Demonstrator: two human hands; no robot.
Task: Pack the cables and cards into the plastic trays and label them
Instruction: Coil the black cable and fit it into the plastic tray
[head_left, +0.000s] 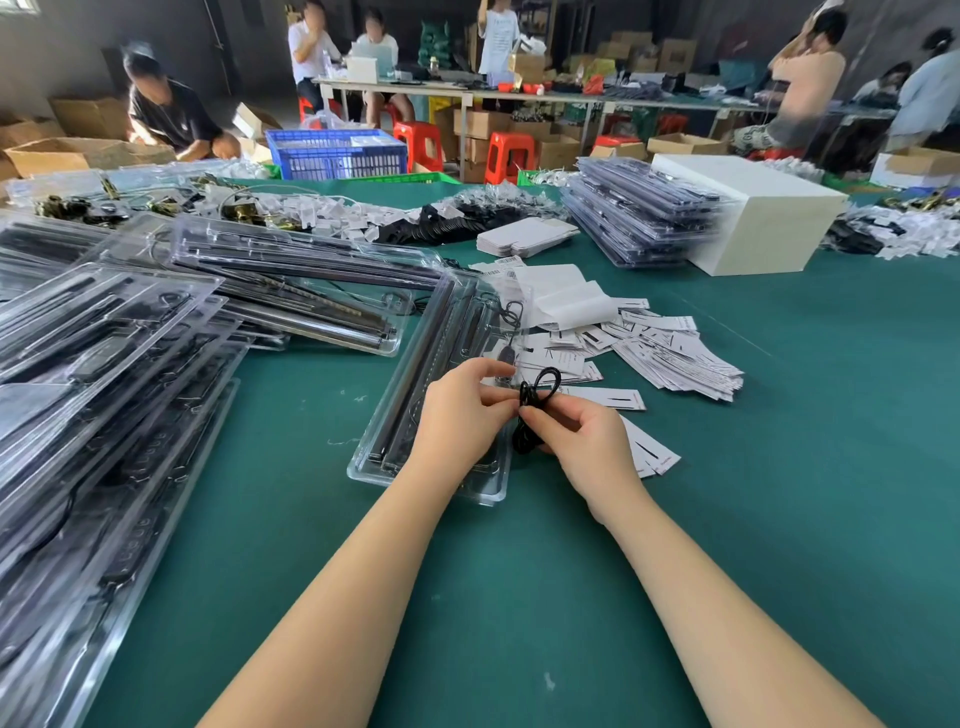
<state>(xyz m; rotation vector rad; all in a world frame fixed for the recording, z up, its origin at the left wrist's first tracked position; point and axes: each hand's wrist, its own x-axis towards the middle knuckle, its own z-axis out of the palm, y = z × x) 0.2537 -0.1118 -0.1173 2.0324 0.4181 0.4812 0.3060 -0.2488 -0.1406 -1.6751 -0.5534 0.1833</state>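
While L hand (457, 410) & R hand (582, 441) fingers pinch black cable (540, 389), clear tray (415, 415) sits just below.

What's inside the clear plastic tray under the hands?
Inside the clear tray lie long black strips along its left side, with a thin black wire at its far end. The left hand covers the tray's middle, so that part is hidden.

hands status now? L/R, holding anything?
Left hand: pinching the black cable, over the clear plastic tray.
Right hand: also pinching the black cable, lower on the bundle.
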